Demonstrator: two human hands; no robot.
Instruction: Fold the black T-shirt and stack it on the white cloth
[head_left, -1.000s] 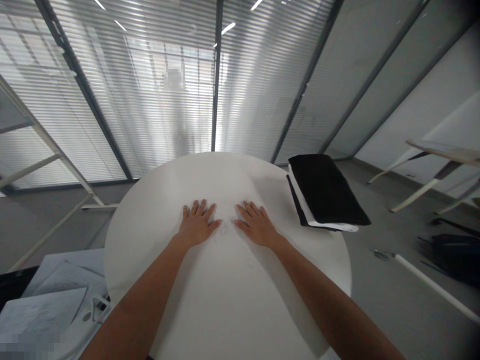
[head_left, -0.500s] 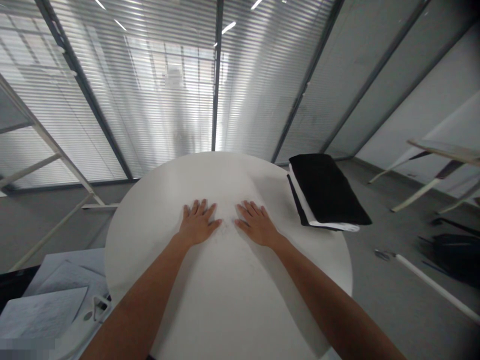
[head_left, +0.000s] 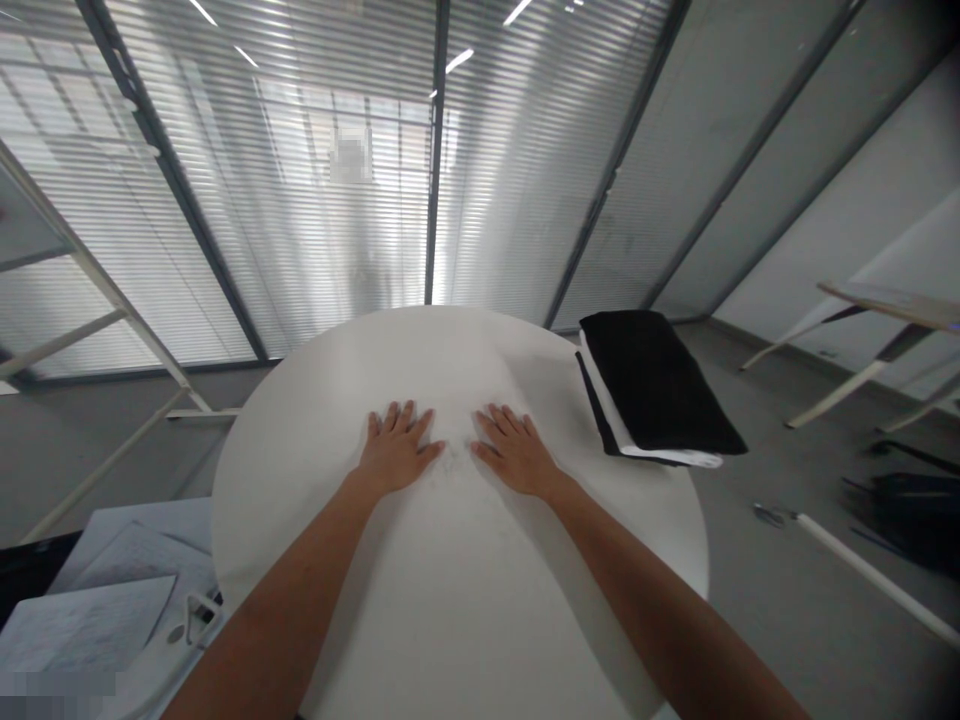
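My left hand point(head_left: 396, 448) lies flat, palm down, on a round white table point(head_left: 450, 580), its fingers spread and nothing in it. To its right, my right hand point(head_left: 514, 450) rests on the same tabletop in the same way, fingers apart and holding nothing. A small gap separates the two thumbs, with faint smudges on the surface between them. Beyond my right hand, near the table's right edge, sits a folded stack of black and white cloth point(head_left: 660, 385), which neither hand touches.
Papers point(head_left: 90, 620) lie on a surface at lower left beside a white stand-like object point(head_left: 196, 620). A pale metal frame point(head_left: 97, 280) stands at left. Glass panels with blinds point(head_left: 337, 220) rise behind the table. Another table point(head_left: 885, 300) and a dark bag-like shape point(head_left: 911, 515) are at right.
Both hands stay in place on the table and the cloth stack has not moved. Only the camera view has shifted very slightly.
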